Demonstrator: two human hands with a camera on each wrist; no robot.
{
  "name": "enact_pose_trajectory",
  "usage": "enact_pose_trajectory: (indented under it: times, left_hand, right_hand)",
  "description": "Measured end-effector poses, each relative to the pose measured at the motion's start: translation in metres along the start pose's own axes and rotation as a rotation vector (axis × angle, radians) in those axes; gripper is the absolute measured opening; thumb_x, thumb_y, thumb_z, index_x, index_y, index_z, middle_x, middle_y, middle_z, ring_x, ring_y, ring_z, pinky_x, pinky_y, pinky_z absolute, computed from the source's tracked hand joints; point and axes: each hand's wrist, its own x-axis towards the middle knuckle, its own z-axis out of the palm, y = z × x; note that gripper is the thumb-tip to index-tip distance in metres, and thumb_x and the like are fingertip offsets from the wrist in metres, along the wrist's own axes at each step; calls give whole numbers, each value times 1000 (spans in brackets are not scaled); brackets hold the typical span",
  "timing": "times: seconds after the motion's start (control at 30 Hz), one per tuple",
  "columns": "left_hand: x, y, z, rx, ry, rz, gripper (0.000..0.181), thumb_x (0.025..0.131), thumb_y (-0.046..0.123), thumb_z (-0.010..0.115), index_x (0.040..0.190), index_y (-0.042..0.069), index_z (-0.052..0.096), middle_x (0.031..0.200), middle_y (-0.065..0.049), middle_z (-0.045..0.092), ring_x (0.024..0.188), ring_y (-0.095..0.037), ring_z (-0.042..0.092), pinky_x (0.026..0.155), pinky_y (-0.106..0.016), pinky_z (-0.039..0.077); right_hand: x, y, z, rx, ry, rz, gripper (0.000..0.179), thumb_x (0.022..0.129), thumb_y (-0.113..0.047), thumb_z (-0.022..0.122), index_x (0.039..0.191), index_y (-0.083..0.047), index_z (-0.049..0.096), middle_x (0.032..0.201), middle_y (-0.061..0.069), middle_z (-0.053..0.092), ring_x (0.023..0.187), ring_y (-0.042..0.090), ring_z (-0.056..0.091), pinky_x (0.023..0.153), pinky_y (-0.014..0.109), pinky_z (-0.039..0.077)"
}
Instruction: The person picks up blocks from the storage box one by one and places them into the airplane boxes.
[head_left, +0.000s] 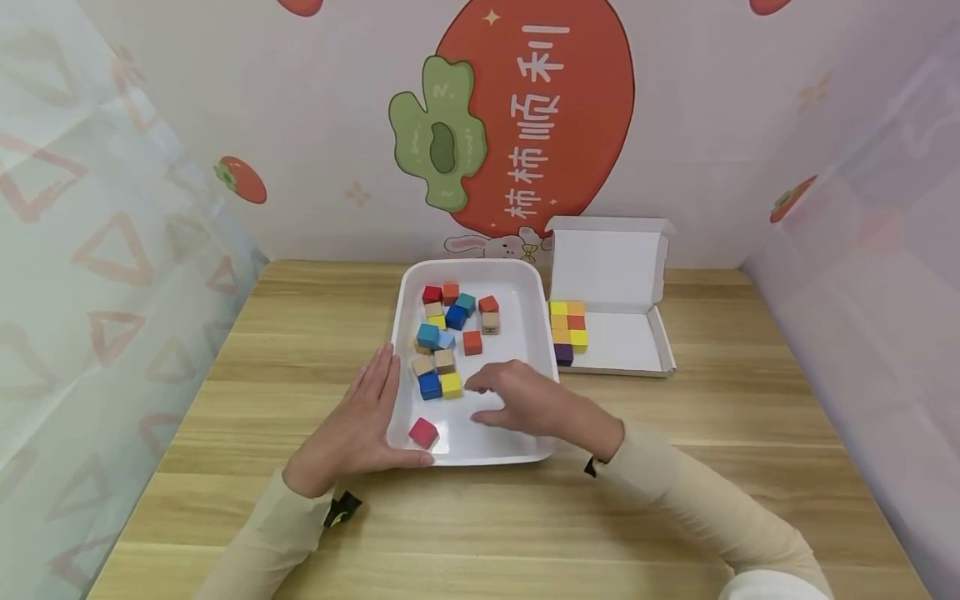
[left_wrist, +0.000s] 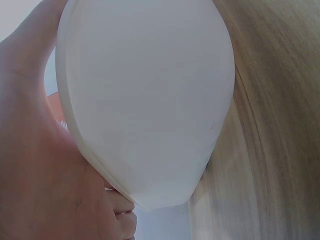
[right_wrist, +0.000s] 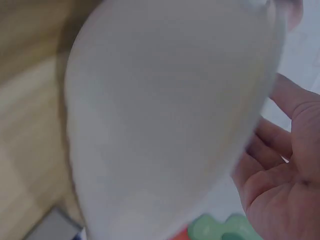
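Observation:
A white tray [head_left: 528, 333] holds loose wooden cubes in red, orange, blue, teal, yellow and plain wood. My left hand [head_left: 356, 425] rests at the tray's near left corner, fingers straight along the left rim and thumb on the front rim. Just inside that corner sits a pinkish-red cube [head_left: 423, 432]. Over the right half of the tray reaches my right hand [head_left: 517, 398], thumb and fingers apart with nothing between them. Closest to its fingertips is a yellow cube [head_left: 451, 385], beside a dark blue cube [head_left: 430, 386]. In the right wrist view the tray's outer wall [right_wrist: 160, 110] covers the cubes.
Right of the tray, a white cardboard box [head_left: 618, 342] stands with its lid raised. Yellow, orange and purple cubes [head_left: 568, 329] line its left side. Both tray and box sit on a wooden table [head_left: 675, 500], with a printed cloth [head_left: 322, 150] hanging behind.

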Motion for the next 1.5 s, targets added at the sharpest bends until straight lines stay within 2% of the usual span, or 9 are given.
enact_pose_trajectory:
  times: [0.17, 0.33, 0.47, 0.63, 0.83, 1.03, 1.17, 1.37, 1.5]
  left_hand:
    - [0, 0, 2, -2, 2, 2, 146, 69, 93, 65, 170, 4, 7, 180, -12, -4, 167, -38, 2, 132, -60, 17]
    - [1, 1, 3, -6, 0, 13, 145, 70, 92, 65, 170, 4, 8, 180, -12, -4, 167, -38, 2, 131, -63, 18]
    - [1, 0, 2, 1, 5, 17, 145, 70, 91, 67, 170, 3, 8, 180, -13, -3, 166, -38, 3, 130, -64, 20]
    - [2, -1, 0, 9, 5, 14, 145, 70, 90, 68, 169, 3, 8, 180, -14, -3, 166, -39, 2, 131, -63, 18]
    - [3, -2, 1, 0, 4, 27, 144, 71, 87, 71, 169, 1, 10, 179, -16, -2, 166, -40, 3, 131, -65, 16]
    - [2, -1, 0, 4, -1, 33, 144, 71, 87, 70, 168, 0, 10, 179, -17, -3, 166, -40, 2, 132, -65, 15]
    - [2, -1, -1, 8, -1, 38, 144, 72, 87, 70, 168, -1, 9, 179, -17, -3, 166, -40, 2, 132, -64, 15]
    - [2, -2, 0, 9, 9, 40, 143, 72, 87, 70, 168, -1, 11, 179, -18, -2, 166, -41, 3, 132, -65, 16]
    - [2, -1, 1, 3, 19, 33, 143, 72, 87, 69, 168, -1, 12, 179, -18, 0, 166, -41, 5, 131, -65, 17]
  right_hand:
    - [10, -17, 21, -20, -41, 19, 46, 93, -25, 83, 134, -7, 72, 132, 8, 76, 122, 20, 73, 101, 34, 61]
    - [20, -24, 31, -28, -4, 32, 47, 93, -25, 84, 134, -5, 72, 130, 9, 77, 119, 22, 74, 100, 32, 61]
    - [28, -28, 39, -36, 19, 73, 48, 92, -26, 85, 134, -6, 72, 127, 8, 78, 115, 21, 76, 99, 32, 62]
    - [37, -31, 54, -65, 2, 112, 49, 89, -31, 87, 131, -8, 74, 123, 5, 80, 105, 14, 77, 92, 23, 62]
    - [45, -34, 66, -83, 12, 99, 51, 87, -31, 89, 129, -6, 74, 119, 6, 80, 97, 9, 75, 87, 17, 61]
    - [48, -36, 69, -79, 3, 32, 44, 87, -28, 89, 122, -5, 77, 103, 4, 81, 77, 2, 65, 71, 8, 54]
    - [49, -37, 69, -88, 16, -1, 34, 89, -26, 87, 116, -6, 79, 94, 2, 80, 70, 2, 60, 64, 7, 50]
    - [43, -36, 61, -52, 4, 68, 34, 90, -25, 87, 118, -8, 79, 98, 1, 80, 72, 3, 61, 67, 10, 52]
    - [31, -33, 46, -5, 7, 122, 37, 90, -26, 86, 122, -9, 79, 104, 1, 81, 78, 6, 65, 74, 12, 56]
